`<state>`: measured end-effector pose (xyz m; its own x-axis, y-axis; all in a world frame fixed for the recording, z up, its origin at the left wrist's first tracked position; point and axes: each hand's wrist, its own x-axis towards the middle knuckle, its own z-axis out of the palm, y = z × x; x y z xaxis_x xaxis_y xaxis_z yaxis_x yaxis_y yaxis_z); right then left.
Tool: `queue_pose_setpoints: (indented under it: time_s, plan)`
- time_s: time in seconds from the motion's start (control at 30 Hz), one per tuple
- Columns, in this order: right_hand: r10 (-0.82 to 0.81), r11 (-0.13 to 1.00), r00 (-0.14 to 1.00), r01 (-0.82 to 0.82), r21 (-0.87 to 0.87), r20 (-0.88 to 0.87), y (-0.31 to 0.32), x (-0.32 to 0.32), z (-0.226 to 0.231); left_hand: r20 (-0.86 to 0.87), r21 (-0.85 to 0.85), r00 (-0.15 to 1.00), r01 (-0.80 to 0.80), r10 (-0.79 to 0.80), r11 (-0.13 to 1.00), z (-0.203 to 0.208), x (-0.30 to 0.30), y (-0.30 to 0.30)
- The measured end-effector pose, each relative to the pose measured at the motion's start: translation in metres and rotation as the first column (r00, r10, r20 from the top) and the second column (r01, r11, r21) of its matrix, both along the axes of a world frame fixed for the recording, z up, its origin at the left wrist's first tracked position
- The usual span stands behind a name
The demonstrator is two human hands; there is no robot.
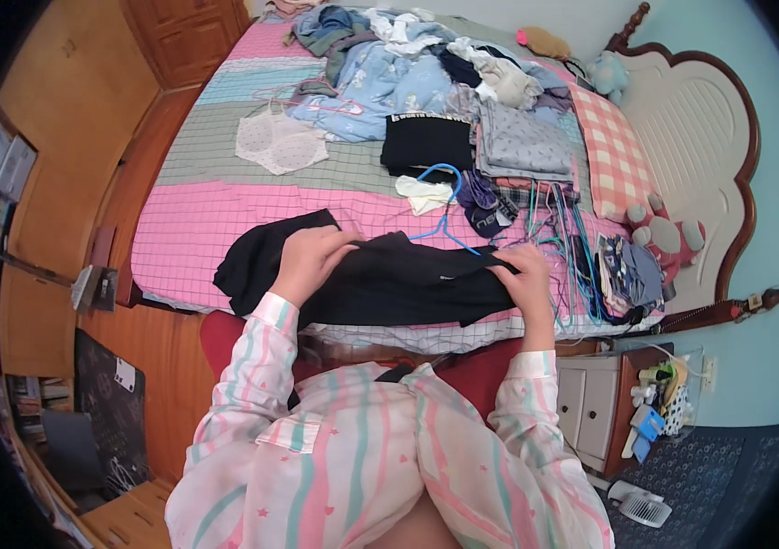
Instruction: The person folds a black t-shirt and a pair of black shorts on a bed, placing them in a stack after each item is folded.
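The black garment (pixel 380 279) lies spread across the near edge of the bed (pixel 188 224), at the centre of the frame, and we hold it with both hands. Our left hand (pixel 309 261) has its fingers curled into the cloth at its upper left, pinching a fold. Our right hand (pixel 528 279) closes over the garment's right end, the fingers wrapped around the fabric.

Just above the garment a blue hanger (pixel 444 206) lies on the pink checked sheet, close to a small pale cloth (pixel 421 194). To the right, touching our right hand's side of the cloth, a bundle of thin hangers (pixel 568 261) crowds the edge. Farther up we see a folded black piece (pixel 426 142), folded grey clothes (pixel 522 142), a white lace top (pixel 278 142) at the upper left, and a loose heap of clothes (pixel 408 55) along the top.
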<state>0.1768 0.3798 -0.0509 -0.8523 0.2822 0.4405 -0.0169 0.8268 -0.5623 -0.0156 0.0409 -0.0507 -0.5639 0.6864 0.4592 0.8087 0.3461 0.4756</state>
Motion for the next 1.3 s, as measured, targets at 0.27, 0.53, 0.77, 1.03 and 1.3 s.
queue_pose_setpoints:
  time_s: [0.27,0.53,0.77,1.03,1.3]
  plan:
    - [0.087,0.990,0.986,-0.101,-0.096,-0.143,-0.078,-0.028,-0.021,0.001,-0.078,1.000,0.006,-0.006,0.997,-0.003,0.058,0.028]
    - [-0.216,0.974,0.943,0.192,-0.118,-0.255,-0.057,-0.035,-0.038,-0.003,0.082,0.999,-0.050,0.050,0.995,-0.010,0.045,0.001]
    - [-0.261,0.871,0.955,0.171,-0.461,-0.139,-0.029,-0.024,-0.041,0.201,0.153,0.945,-0.289,0.257,0.945,-0.026,0.024,-0.048]
    - [-0.142,0.893,0.984,0.080,-0.443,-0.110,-0.055,-0.036,-0.061,0.500,0.177,0.866,-0.140,0.034,0.974,-0.057,0.046,-0.032]
    - [-0.082,0.812,0.996,0.049,-0.582,-0.030,-0.079,-0.036,-0.044,0.742,0.373,0.669,-0.461,0.039,0.805,-0.053,0.054,0.008]
